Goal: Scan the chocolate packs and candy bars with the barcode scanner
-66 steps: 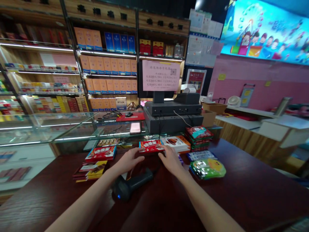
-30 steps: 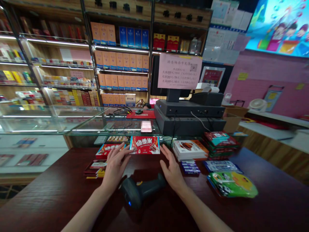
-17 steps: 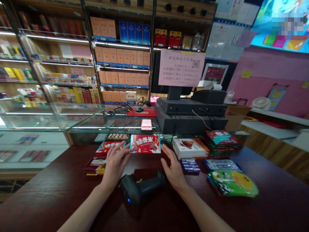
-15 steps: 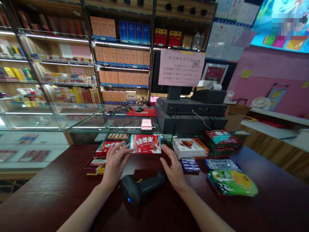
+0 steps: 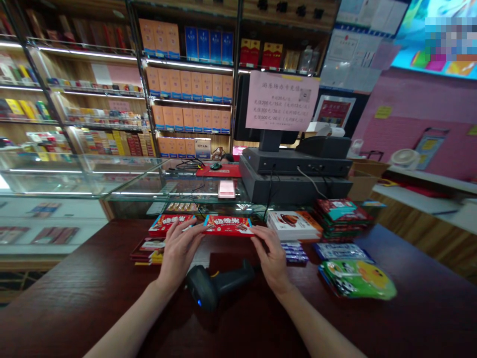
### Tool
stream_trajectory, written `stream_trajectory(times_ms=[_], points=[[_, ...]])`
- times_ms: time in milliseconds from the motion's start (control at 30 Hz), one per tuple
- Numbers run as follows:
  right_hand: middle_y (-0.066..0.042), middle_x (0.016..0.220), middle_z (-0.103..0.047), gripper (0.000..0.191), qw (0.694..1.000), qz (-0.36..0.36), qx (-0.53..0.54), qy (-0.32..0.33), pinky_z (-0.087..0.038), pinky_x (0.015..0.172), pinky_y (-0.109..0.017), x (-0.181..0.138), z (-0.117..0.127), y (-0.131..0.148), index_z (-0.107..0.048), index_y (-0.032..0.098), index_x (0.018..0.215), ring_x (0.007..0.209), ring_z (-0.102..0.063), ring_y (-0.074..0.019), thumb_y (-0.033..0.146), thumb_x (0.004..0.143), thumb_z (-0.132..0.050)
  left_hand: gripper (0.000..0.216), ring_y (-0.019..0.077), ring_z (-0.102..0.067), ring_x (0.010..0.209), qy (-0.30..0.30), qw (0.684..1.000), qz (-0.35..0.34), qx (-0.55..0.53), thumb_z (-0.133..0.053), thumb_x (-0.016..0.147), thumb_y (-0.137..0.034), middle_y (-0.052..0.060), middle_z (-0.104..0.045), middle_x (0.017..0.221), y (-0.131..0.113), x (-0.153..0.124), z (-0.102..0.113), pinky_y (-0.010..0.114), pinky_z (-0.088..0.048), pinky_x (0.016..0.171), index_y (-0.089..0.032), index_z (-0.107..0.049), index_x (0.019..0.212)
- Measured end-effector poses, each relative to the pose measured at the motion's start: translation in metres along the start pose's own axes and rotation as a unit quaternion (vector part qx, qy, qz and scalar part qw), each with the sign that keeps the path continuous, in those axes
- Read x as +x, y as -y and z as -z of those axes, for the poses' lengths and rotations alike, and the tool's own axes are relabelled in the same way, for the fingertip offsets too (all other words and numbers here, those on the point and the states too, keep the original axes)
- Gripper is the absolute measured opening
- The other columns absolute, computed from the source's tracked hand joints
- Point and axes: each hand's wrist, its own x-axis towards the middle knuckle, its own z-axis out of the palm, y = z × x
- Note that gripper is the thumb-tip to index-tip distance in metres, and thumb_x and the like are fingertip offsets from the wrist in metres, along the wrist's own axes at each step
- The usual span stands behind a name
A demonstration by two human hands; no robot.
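Observation:
Between my two hands is a red chocolate box (image 5: 228,225) with white lettering and blue ends, tipped back so its front looks narrow. My left hand (image 5: 180,248) closes on its left end, and my right hand (image 5: 271,252) pinches its right end. A black barcode scanner (image 5: 219,286) with a blue light lies on the dark wooden counter (image 5: 93,288) below, between my forearms. Behind my left fingers lies a similar red box (image 5: 167,223), partly covered by them. Under that, a stack of flat packs (image 5: 147,252) reaches left of my hand.
Right of my hands are white boxes (image 5: 292,225), purple packs (image 5: 294,252), blue packs (image 5: 343,252), green cartoon bags (image 5: 357,279) and a stack of red-green packs (image 5: 345,219). A till with a monitor (image 5: 294,174) stands behind. A glass case (image 5: 130,191) borders the counter's far side.
The red chocolate box has tilted back from nearly upright and shifted slightly right. My right hand has closed in on its right end.

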Motion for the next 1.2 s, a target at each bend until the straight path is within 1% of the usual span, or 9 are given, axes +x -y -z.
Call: stream_trajectory(times_ms=[100,200,333,433,600,800,900,1100,1200], points=[[-0.005,0.109,-0.072,0.020,1.000,-0.023,-0.005,-0.003,-0.052,0.097,-0.042,0.000,-0.001,-0.001,-0.070,0.027,0.113,0.106,-0.065,-0.0225,0.030,0.100,-0.055,0.031,0.0224,-0.060,0.123,0.022,1.000,0.005,-0.003,-0.055,0.098,-0.028,0.003,-0.073,0.121,0.002,0.000,-0.003,0.046,-0.036,0.114,-0.030,-0.062,0.128],[-0.006,0.108,-0.072,0.021,0.999,-0.050,-0.003,0.004,-0.052,0.094,-0.039,0.001,-0.003,0.000,-0.069,0.026,0.113,0.104,-0.065,-0.0221,0.032,0.100,-0.053,0.044,0.0236,-0.054,0.128,0.044,0.999,0.000,-0.016,-0.054,0.098,-0.028,0.005,-0.068,0.127,0.007,-0.001,-0.006,0.044,-0.041,0.111,-0.031,-0.052,0.141],[-0.006,0.108,-0.072,0.024,0.996,-0.086,0.012,0.014,-0.052,0.091,-0.037,0.003,-0.006,0.004,-0.070,0.025,0.111,0.103,-0.066,-0.0222,0.037,0.100,-0.053,0.059,0.0255,-0.052,0.128,0.057,0.998,-0.021,-0.019,-0.055,0.097,-0.028,0.007,-0.063,0.126,0.015,-0.001,-0.009,0.046,-0.044,0.109,-0.033,-0.036,0.152],[-0.007,0.110,-0.073,0.026,0.993,-0.111,0.023,0.017,-0.052,0.090,-0.036,0.005,-0.007,0.007,-0.071,0.024,0.111,0.104,-0.066,-0.0227,0.039,0.099,-0.054,0.070,0.0267,-0.053,0.123,0.065,0.997,-0.028,-0.004,-0.059,0.095,-0.028,0.008,-0.059,0.125,0.018,-0.001,-0.008,0.047,-0.046,0.107,-0.034,-0.027,0.156],[-0.007,0.112,-0.073,0.030,0.986,-0.162,0.042,0.026,-0.052,0.088,-0.035,0.008,-0.008,0.009,-0.072,0.025,0.111,0.105,-0.067,-0.0237,0.043,0.097,-0.054,0.089,0.0289,-0.053,0.119,0.101,0.992,-0.054,0.051,-0.063,0.091,-0.027,0.011,-0.056,0.126,0.015,0.000,-0.006,0.051,-0.046,0.106,-0.031,-0.007,0.161],[-0.007,0.112,-0.074,0.033,0.979,-0.191,0.059,0.029,-0.051,0.091,-0.037,0.011,-0.007,0.008,-0.073,0.022,0.109,0.105,-0.066,-0.0247,0.046,0.095,-0.055,0.099,0.0317,-0.052,0.121,0.120,0.985,-0.084,0.093,-0.065,0.090,-0.029,0.013,-0.054,0.127,0.017,-0.001,-0.010,0.052,-0.046,0.106,-0.026,0.004,0.161],[-0.008,0.112,-0.073,0.034,0.977,-0.199,0.063,0.032,-0.050,0.093,-0.038,0.012,-0.007,0.006,-0.073,0.022,0.110,0.105,-0.066,-0.0248,0.046,0.095,-0.055,0.098,0.0320,-0.052,0.122,0.118,0.983,-0.097,0.099,-0.065,0.089,-0.029,0.013,-0.054,0.129,0.018,-0.002,-0.010,0.053,-0.045,0.107,-0.025,0.001,0.161],[-0.008,0.113,-0.073,0.034,0.977,-0.197,0.067,0.043,-0.050,0.094,-0.039,0.011,-0.007,0.006,-0.073,0.023,0.110,0.106,-0.066,-0.0255,0.046,0.095,-0.054,0.082,0.0314,-0.051,0.121,0.114,0.983,-0.094,0.108,-0.069,0.086,-0.029,0.012,-0.055,0.126,0.017,-0.002,-0.005,0.053,-0.044,0.109,-0.025,-0.026,0.156],[-0.008,0.114,-0.073,0.034,0.976,-0.203,0.068,0.047,-0.050,0.094,-0.040,0.011,-0.007,0.006,-0.073,0.023,0.111,0.107,-0.066,-0.0257,0.045,0.095,-0.054,0.076,0.0331,-0.047,0.129,0.103,0.983,-0.097,0.120,-0.069,0.086,-0.029,0.014,-0.050,0.136,0.015,-0.001,-0.003,0.053,-0.041,0.112,-0.025,-0.033,0.153]])
